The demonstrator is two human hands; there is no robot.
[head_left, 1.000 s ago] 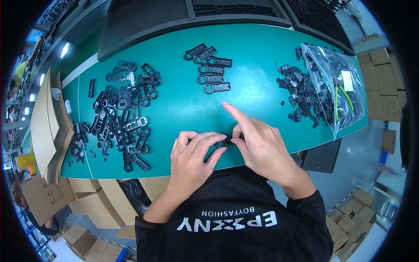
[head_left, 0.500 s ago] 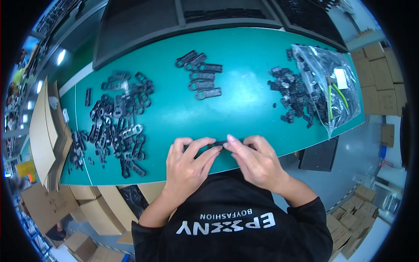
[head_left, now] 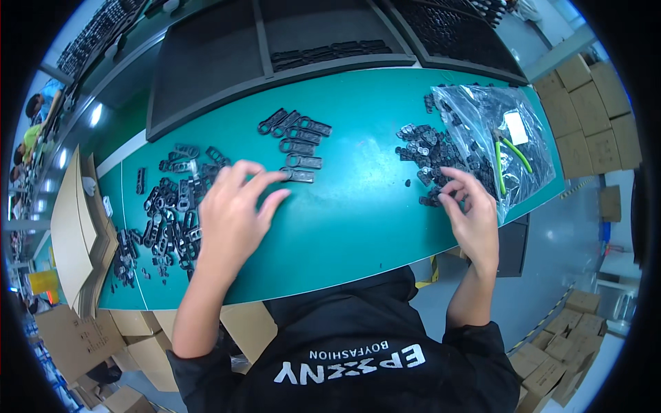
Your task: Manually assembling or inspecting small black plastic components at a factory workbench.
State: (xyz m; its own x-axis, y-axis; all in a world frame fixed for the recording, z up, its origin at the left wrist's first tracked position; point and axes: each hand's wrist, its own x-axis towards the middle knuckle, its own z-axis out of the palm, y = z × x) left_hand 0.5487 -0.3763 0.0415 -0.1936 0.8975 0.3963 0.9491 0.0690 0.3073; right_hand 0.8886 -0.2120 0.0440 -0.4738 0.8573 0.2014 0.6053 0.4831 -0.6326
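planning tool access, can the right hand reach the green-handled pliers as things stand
Probably yes: the right hand is near, and the green-handled pliers lie uncovered, seemingly atop the clear bag.

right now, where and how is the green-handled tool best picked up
Probably by its green handles, from the near side with the right hand, which is nearer: they splay toward the person, while the dark head points away.
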